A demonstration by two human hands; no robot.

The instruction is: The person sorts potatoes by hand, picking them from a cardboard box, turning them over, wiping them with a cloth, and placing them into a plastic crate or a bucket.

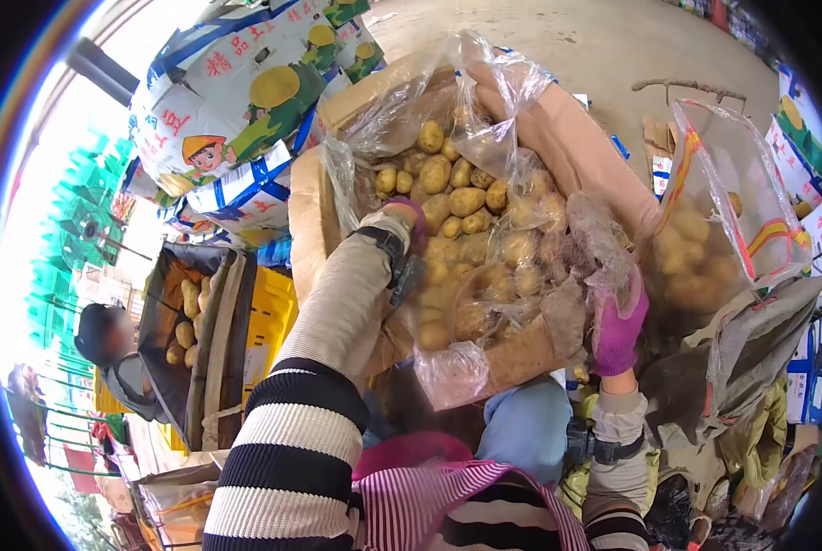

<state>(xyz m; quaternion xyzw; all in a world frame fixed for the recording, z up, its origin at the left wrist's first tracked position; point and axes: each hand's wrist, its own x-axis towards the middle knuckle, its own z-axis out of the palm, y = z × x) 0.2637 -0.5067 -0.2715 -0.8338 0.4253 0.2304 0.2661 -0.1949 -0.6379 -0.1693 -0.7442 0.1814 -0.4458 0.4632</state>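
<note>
our knees (526,422) are nearest, just beside the open carton (576,138) of potatoes (437,174). our right hand (619,326) is at its right side against dusty plastic liner (452,372); our left hand (406,220) is over the potatoes. we cannot tell how either hand's fingers are set. we judge that tugging the loose liner could tear it, and the sagging near flap could let potatoes roll out. the surface beneath is hidden. a clear bag (760,184) stands right, a yellow crate (269,321) and another person (135,381) left, concrete floor (558,37) beyond.
</note>
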